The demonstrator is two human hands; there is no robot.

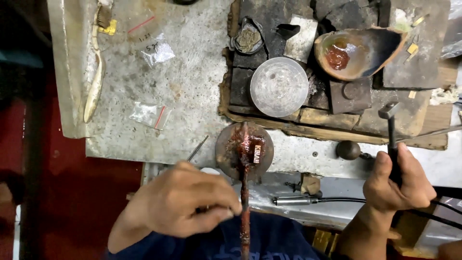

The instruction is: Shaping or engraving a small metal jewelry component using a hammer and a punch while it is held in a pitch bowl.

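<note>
nearest the lens, the left hand [185, 204] is closed narrow around a thin metal graver [198, 148], whose tip points toward 1 o'clock. just at its 3 o'clock stands a long stick coated in red wax [245, 212], rising to a round wax-covered pad [244, 150] that bears a small pale metal piece [257, 154] at the bench [192, 72] edge. over at 3 o'clock the right hand [402, 180] grips the dark handle of a small hammer [390, 113], head up at 12 o'clock. beyond the pad, at 12 o'clock, a round steel block [279, 86] sits on charred wooden slabs [332, 118], with a broken clay bowl holding red wax [358, 53] at 2 o'clock. a toothbrush [96, 72] and small plastic bags [150, 115] lie at 10 o'clock.
</note>
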